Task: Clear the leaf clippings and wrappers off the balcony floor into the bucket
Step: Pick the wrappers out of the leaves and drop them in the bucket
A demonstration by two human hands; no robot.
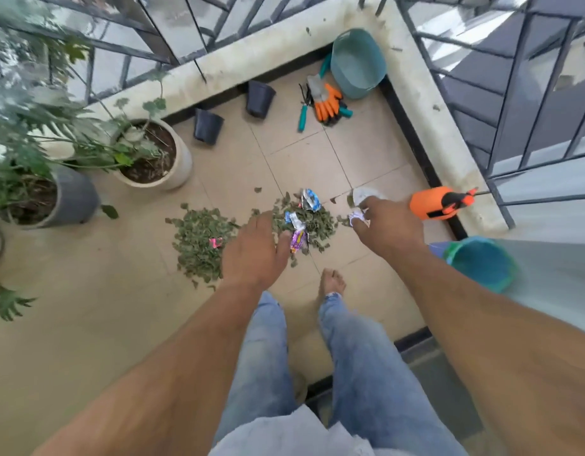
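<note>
Both hands reach down over the tiled balcony floor (317, 153). The right hand (390, 225) has its fingers curled round a crumpled white wrapper (358, 217), above the floor at the right edge of the litter. The left hand (255, 255) hovers over the leaf clippings (200, 241) with its fingers stretched fairly straight; its thumb lies against a purple wrapper (298, 241), but I cannot tell whether it pinches it. The clippings lie in two heaps, and a blue-and-white wrapper (310, 199) rests on the far side of the right-hand heap, a small pink wrapper (215, 242) on the left one. The green bucket (482, 263) stands to the right, near the right forearm. An orange spray bottle (439, 202) lies just beyond it by the kerb. In the far corner sit a teal tub (358, 64), orange gloves (327, 102) and teal-handled shears (303, 110).
</note>
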